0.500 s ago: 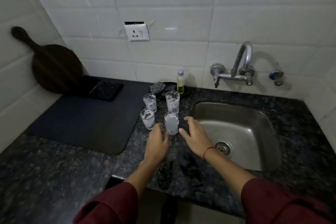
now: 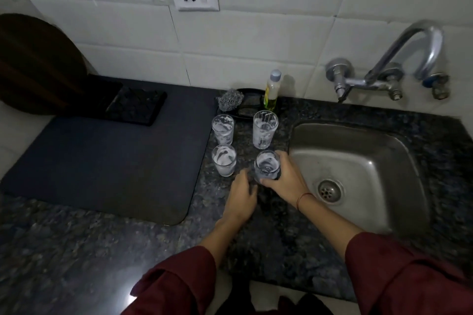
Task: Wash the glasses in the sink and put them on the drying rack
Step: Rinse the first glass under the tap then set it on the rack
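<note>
Several soapy clear glasses stand on the dark granite counter just left of the steel sink (image 2: pixel 384 151). My right hand (image 2: pixel 286 181) is wrapped around the nearest glass (image 2: pixel 267 165), thumb in front and fingers behind it. My left hand (image 2: pixel 242 194) rests on the counter beside that glass with fingers curled, holding nothing. A small glass (image 2: pixel 224 160) stands to the left, another small glass (image 2: pixel 222 129) behind it, and a taller glass (image 2: pixel 265 129) at the back right. The dark drying mat (image 2: pixel 102 161) lies on the left.
A tap (image 2: pixel 399 59) juts from the tiled wall over the sink. A soap bottle (image 2: pixel 271 91), a steel scrubber (image 2: pixel 230 100) and a black dish sit behind the glasses. A folded black cloth (image 2: pixel 138 106) lies on the mat, with a round wooden board (image 2: pixel 35 64) leaning at far left.
The view has come closer and lower. My right hand has closed around the nearest glass; my left hand has drawn back slightly from it.
</note>
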A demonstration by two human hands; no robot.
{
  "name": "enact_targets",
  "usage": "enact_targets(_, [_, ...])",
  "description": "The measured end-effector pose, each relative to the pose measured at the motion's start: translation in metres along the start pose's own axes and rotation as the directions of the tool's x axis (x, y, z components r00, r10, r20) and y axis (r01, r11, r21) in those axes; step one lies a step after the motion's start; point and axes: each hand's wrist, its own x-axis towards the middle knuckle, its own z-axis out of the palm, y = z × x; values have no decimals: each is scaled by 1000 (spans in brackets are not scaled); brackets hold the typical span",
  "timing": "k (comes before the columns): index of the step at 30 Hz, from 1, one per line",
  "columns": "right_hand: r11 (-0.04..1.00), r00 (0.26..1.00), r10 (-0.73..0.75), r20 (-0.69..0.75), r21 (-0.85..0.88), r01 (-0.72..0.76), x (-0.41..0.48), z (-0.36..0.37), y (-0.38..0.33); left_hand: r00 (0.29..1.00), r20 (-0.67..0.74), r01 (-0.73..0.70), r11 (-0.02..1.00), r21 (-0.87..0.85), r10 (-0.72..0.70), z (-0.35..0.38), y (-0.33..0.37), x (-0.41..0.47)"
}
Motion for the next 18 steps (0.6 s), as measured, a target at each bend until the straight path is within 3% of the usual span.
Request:
enact_targets(7, [999, 999, -26, -32, 38, 27, 15, 10, -2, 997, 61, 43, 997, -61, -39, 1, -3, 14])
enact_targets(18, [998, 995, -65, -78, -15, 64, 20, -8, 18, 998, -65, 6, 999, -39, -8, 15, 25, 18])
